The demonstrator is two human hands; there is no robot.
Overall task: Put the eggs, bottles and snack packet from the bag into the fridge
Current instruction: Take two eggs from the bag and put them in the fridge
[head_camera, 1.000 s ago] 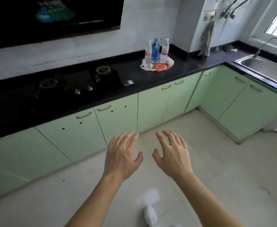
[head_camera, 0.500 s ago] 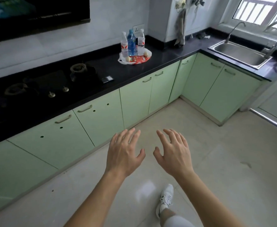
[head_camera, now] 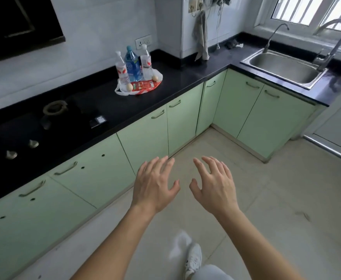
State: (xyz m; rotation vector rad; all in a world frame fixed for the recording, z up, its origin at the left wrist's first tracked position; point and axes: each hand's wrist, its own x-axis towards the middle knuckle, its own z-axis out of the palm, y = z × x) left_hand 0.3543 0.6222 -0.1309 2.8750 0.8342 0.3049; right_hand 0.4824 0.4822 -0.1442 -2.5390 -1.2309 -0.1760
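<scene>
The bag (head_camera: 123,92) with bottles (head_camera: 132,65), eggs (head_camera: 129,87) and packet (head_camera: 145,85) stands on the table (head_camera: 185,77), nearer now than a second ago: the person approaches it. Left hand (head_camera: 155,184) and right hand (head_camera: 216,184) stay empty, fingers (head_camera: 161,164) spread, well apart from it; nothing is picked yet.

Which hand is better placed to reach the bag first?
Probably left: both hands open, empty, but the left hand lies nearer the counter and the bag; the right hand is farther out.
</scene>
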